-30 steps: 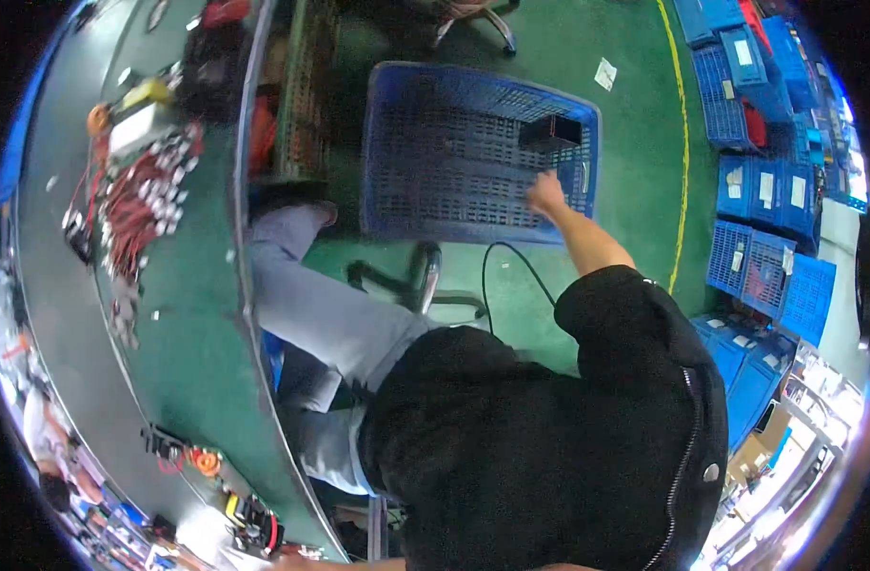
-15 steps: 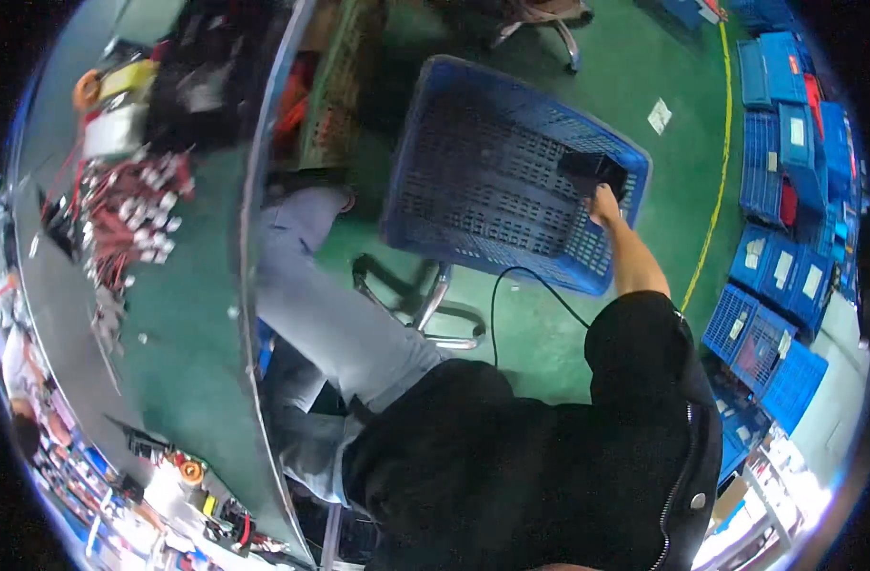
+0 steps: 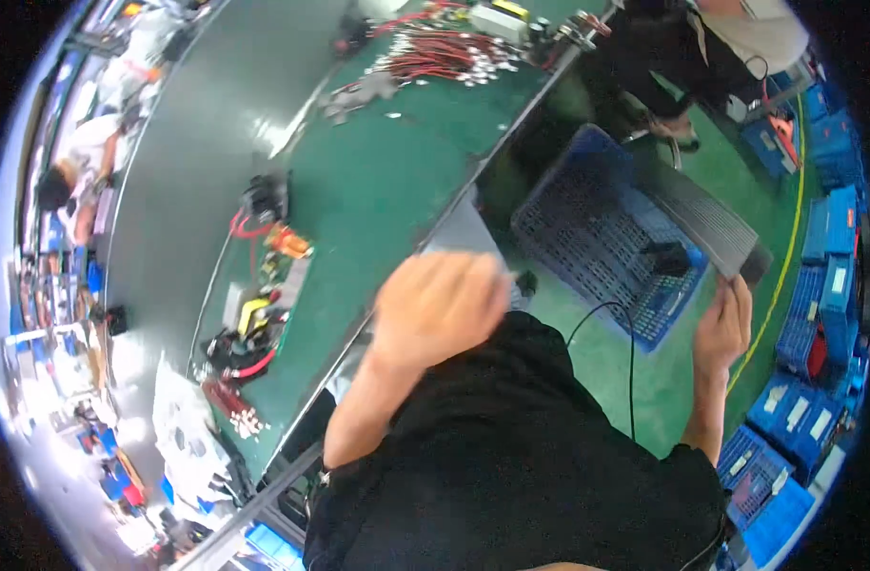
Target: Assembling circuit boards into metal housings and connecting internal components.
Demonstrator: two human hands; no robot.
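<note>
One-end hold

Blue crate [image 3: 587, 252]: ribbed grey case [image 3: 713, 228] tilted across its right side. Right hand [image 3: 724, 326]: closed on near end; firm, crate-clearing grip seems advisable. Left hand [image 3: 440, 309]: curled, blurred; cannot tell contents

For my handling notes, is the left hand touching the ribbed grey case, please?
No, the right hand holds the ribbed grey case, and the left hand is well apart from it.
</note>
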